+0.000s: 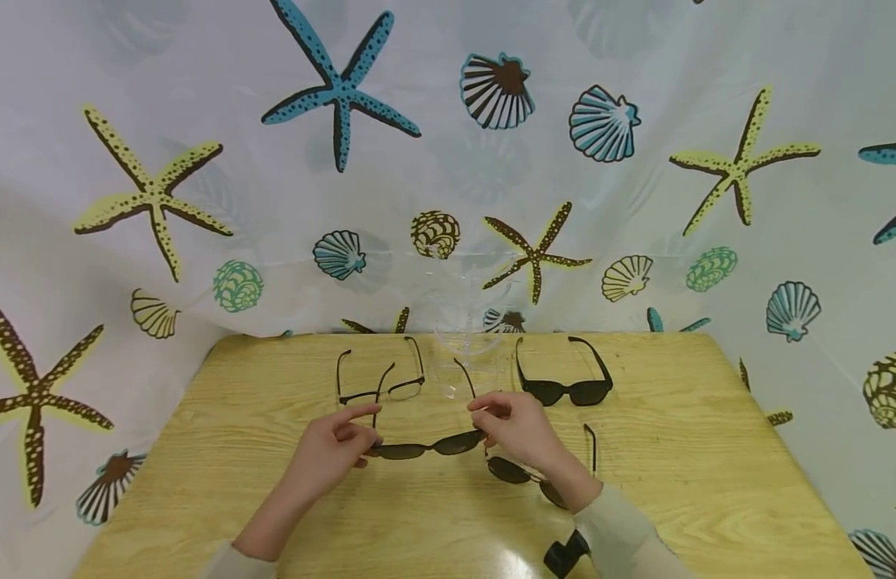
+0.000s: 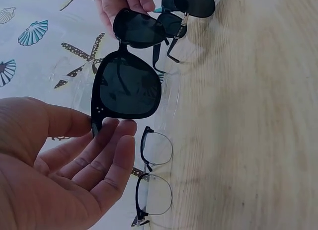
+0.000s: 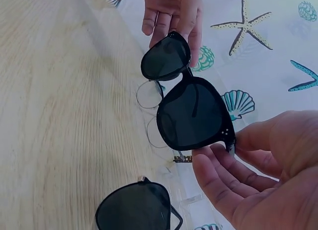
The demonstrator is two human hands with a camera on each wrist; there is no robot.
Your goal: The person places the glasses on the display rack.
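Both hands hold one pair of black sunglasses (image 1: 458, 443) above the table, its temples unfolded and pointing away from me. My left hand (image 1: 328, 450) pinches the left hinge corner between thumb and fingers. At the opposite hinge, the thumb and fingers of my right hand (image 1: 524, 430) pinch the frame. In the left wrist view the dark lens (image 2: 130, 91) shows large, with small light dots near its corner. Below and partly behind my right hand lie thin-framed sunglasses (image 1: 507, 470). Clear-lensed eyeglasses (image 1: 406, 392) with dark brows sit beyond my left hand.
Thick black sunglasses (image 1: 587, 392) lie at the back right of the wooden table (image 1: 680, 450). A clear plastic stand (image 1: 466, 347) rises at the back middle. Behind hangs a white curtain (image 1: 404, 193) printed with starfish and shells. A small black object (image 1: 564, 555) is by the right sleeve.
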